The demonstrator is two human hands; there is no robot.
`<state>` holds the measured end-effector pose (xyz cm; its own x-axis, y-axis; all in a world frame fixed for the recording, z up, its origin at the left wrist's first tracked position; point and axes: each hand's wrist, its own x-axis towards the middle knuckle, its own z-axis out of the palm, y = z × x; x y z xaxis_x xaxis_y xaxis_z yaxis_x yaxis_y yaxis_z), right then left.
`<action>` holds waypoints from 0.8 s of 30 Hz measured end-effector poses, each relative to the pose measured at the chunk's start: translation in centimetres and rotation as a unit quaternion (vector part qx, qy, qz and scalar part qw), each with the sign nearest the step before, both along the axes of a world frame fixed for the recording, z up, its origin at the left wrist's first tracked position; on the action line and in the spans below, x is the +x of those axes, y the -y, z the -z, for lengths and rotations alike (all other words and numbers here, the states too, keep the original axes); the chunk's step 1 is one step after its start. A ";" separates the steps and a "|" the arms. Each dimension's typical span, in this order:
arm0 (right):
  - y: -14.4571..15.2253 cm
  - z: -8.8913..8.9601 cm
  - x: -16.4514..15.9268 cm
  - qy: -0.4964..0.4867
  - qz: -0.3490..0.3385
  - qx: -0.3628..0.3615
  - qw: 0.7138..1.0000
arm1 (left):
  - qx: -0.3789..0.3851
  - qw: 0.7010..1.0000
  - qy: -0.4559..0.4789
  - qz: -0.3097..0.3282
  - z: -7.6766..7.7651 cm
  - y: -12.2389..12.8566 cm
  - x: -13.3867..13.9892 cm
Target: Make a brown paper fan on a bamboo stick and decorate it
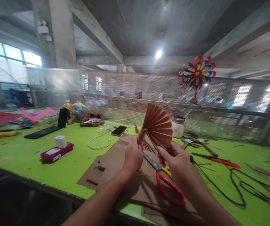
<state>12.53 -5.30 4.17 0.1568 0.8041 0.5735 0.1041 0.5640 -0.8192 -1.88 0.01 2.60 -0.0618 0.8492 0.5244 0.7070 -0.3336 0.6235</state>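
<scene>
A brown pleated paper fan (158,125) stands spread above the cardboard, with a rolled stick at its base. My left hand (133,153) is closed round that stick. At the fan's lower right edge, the fingers of my right hand (173,155) pinch the pleated paper. Yellow thread (146,172) hangs from the fan's base onto the cardboard. Between and below my hands lie scissors (170,190) with red handles, blades pointing away; my right hand partly hides a yellow-handled tool (166,171). Brown cardboard sheets (116,166) lie underneath.
On the green table (78,166) are a purple power strip (57,153), phone (119,130), white cable (98,148) and jar (177,127). To the right lie a red-handled tool (226,162), black cord (240,194) and brown paper pieces (202,142). A mesh screen (125,91) stands behind.
</scene>
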 end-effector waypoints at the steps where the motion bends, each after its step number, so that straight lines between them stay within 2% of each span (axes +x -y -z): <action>1: 0.2 0.1 -0.3 -0.006 -0.010 -0.012 1.000 | 0.007 1.000 0.000 -0.003 0.0 0.0 0.0; 7: 0.9 0.2 -1.0 -0.040 -0.018 -0.059 0.997 | 0.049 0.999 0.001 -0.006 0.0 0.2 0.2; 17: 1.5 0.1 -2.1 -0.106 -0.052 -0.115 0.986 | 0.028 0.999 0.018 0.013 0.0 0.1 0.2; 21: 2.0 0.0 -1.7 -0.021 -0.022 -0.065 0.997 | 0.002 0.995 0.068 0.079 -0.2 0.0 0.1; 24: 2.4 0.0 -0.9 0.072 0.014 0.055 0.996 | 0.003 0.982 0.126 0.141 -0.8 0.3 0.1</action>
<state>11.63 -7.72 4.13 0.0884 0.7318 0.6758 0.2334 0.6444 -0.7282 -1.78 -0.28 3.39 0.0479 0.8476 0.5284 0.4094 -0.4992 0.7637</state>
